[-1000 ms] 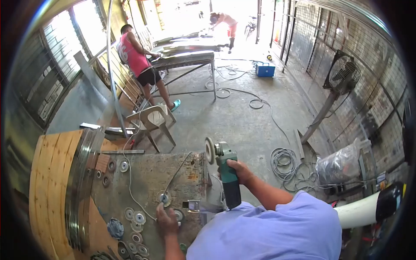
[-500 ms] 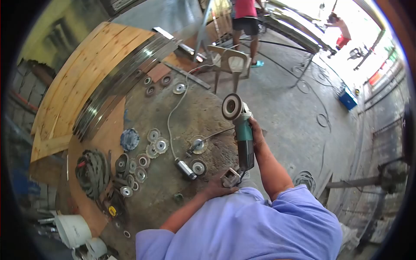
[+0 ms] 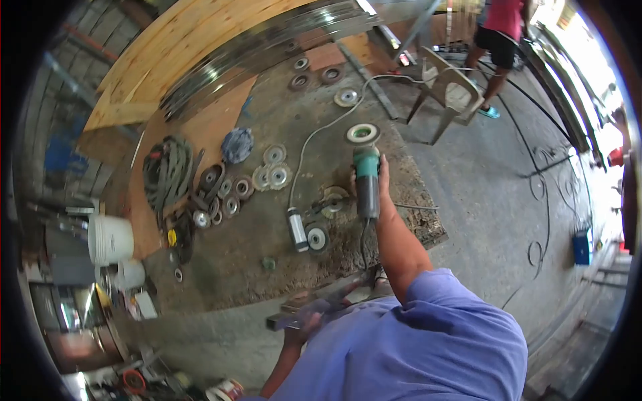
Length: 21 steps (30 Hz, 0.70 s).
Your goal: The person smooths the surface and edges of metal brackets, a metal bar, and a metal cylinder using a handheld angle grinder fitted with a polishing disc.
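Observation:
My right hand is closed around the green and black body of an angle grinder, held above the worktop. Its round disc faces up at the far end, and the cord hangs from the near end. Low by my body, my left hand grips a metal square tube, blurred by motion. Left of the grinder, a silver cylindrical tool with a pale cord lies on the worktop beside a dark-rimmed disc. Another disc rests just behind them.
Several grinding discs lie on the rough worktop. At left are a coiled dark strap and a white bucket. Metal strips and boards border the back. A plastic chair and a person are beyond, with cables on the floor.
My view has turned left, showing more of the worktop's left side. The square tube in my left hand has swung out, away from the grinder. The grinder's disc has tipped to face more upward.

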### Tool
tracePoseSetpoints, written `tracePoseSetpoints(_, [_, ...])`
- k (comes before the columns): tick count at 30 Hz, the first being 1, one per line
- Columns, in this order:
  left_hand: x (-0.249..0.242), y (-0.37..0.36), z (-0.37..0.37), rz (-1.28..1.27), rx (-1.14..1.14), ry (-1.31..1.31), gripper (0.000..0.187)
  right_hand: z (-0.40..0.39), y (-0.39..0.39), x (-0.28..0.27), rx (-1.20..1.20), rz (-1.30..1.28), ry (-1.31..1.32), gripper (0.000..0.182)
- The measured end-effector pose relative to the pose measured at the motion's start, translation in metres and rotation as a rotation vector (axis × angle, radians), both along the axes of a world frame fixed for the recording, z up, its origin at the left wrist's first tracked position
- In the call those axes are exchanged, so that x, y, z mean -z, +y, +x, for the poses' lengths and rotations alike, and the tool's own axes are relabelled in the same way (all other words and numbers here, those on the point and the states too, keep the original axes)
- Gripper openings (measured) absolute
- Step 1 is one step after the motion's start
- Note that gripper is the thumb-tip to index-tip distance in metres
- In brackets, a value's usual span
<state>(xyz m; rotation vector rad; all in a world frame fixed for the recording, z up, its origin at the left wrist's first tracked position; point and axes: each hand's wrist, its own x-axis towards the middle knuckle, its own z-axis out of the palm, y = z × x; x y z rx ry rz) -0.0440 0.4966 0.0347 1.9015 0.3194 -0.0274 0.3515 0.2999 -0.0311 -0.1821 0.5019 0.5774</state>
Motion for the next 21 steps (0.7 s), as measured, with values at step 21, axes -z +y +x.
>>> tracePoseSetpoints(21, [-0.021,0.012,-0.165,0.031,-1.246,-0.052,0.036,-0.067,-0.035,-0.026,-1.063,-1.932,-0.743,0.071])
